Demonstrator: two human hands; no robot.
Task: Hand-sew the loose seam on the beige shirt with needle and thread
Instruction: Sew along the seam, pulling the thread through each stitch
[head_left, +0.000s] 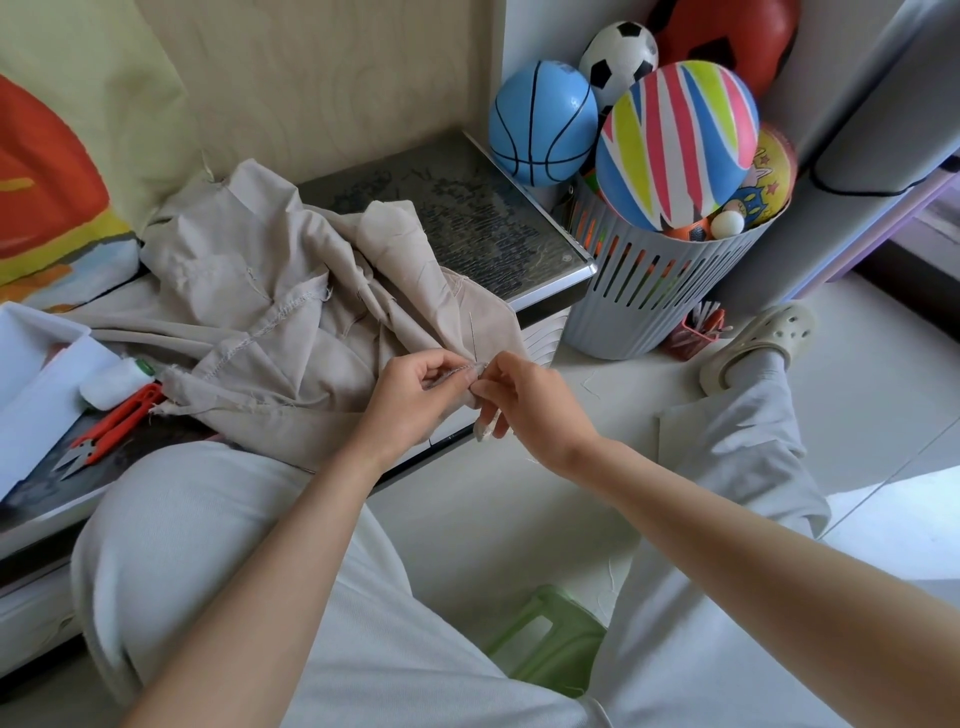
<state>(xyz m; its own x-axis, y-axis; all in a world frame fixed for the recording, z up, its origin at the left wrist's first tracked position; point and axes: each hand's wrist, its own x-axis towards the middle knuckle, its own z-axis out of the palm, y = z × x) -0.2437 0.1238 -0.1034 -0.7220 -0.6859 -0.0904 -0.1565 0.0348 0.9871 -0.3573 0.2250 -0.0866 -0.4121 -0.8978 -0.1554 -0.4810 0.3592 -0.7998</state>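
1. The needle (470, 332) stands nearly upright out of a fold of the beige shirt (291, 322). Its long axis runs toward the surface's far edge. Its lower end is hidden in the pinched cloth.
2. The left hand (415, 395) pinches that fold between thumb and curled fingers. The right hand (519, 400) touches it from the other side, with thumb and forefinger closed on the cloth at the needle's base and the other fingers loosely curled below.
3. Both hands work just past the near right edge of the surface (483, 208), where the shirt spills over.
4. The shirt lies crumpled from the far left corner across to that edge, with a stitched seam facing up near its middle.
5. Orange thread snips (111, 426) lie at the near left edge, just beside the shirt's hem. A white spool (111, 382) and a white box (31, 374) lie by them.
6. On the floor beside the right edge stands a slatted basket (654, 291) heaped with balls (675, 140).
7. A green stool (550, 639) sits between the person's legs.
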